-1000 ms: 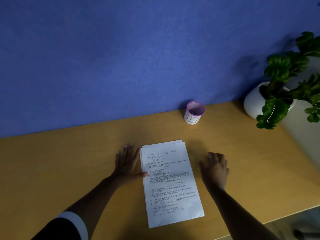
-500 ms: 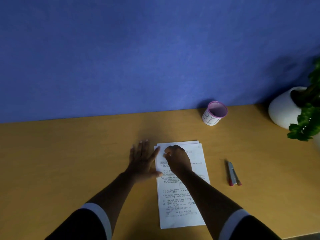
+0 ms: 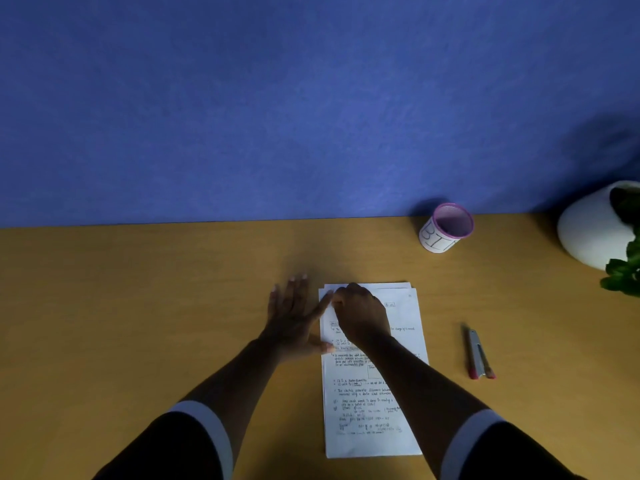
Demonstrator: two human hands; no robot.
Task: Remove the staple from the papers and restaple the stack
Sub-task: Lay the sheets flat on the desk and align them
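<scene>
Two hands (bare) on papers

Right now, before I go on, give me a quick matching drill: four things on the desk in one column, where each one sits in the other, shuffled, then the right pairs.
Things:
1. right hand
2. left hand
3. stapler
4. cup marked BIN

Places:
A. lying on the desk to the right of the papers
B. curled over the top left corner of the papers
C. standing at the back by the blue wall
D. flat on the desk, thumb on the papers' left edge

Pairs: 1-B, 2-D, 3-A, 4-C
</scene>
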